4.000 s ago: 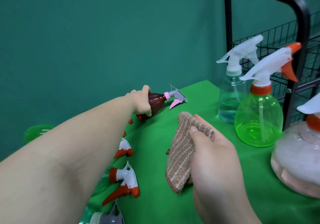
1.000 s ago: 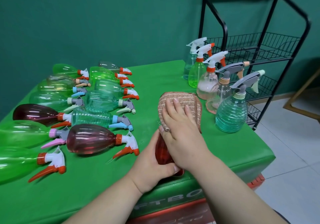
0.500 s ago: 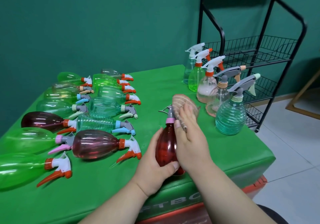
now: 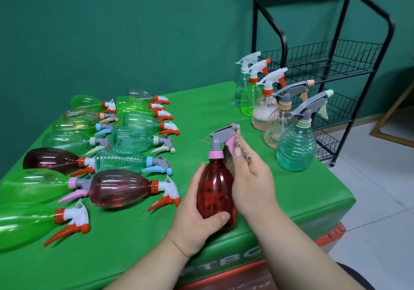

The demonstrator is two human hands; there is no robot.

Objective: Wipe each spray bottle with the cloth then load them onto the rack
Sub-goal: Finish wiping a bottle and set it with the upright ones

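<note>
Head cam view: my left hand (image 4: 197,218) is wrapped round the belly of the red bottle (image 4: 215,191), holding it upright near the front edge of the table (image 4: 302,195). My right hand (image 4: 251,182) pinches the cloth (image 4: 244,155) against the bottle's far shoulder, just by the pink trigger, so I'd say I'm mid-wipe on this one. Five standing bottles (image 4: 295,146) sit on the table just beside the rack (image 4: 336,65), not on it. A bunch of bottles lying down (image 4: 121,186) are off to my left. Next move, I reckon: rub round the rest of the body, then carry it toward the rack without knocking that upright row.
</note>
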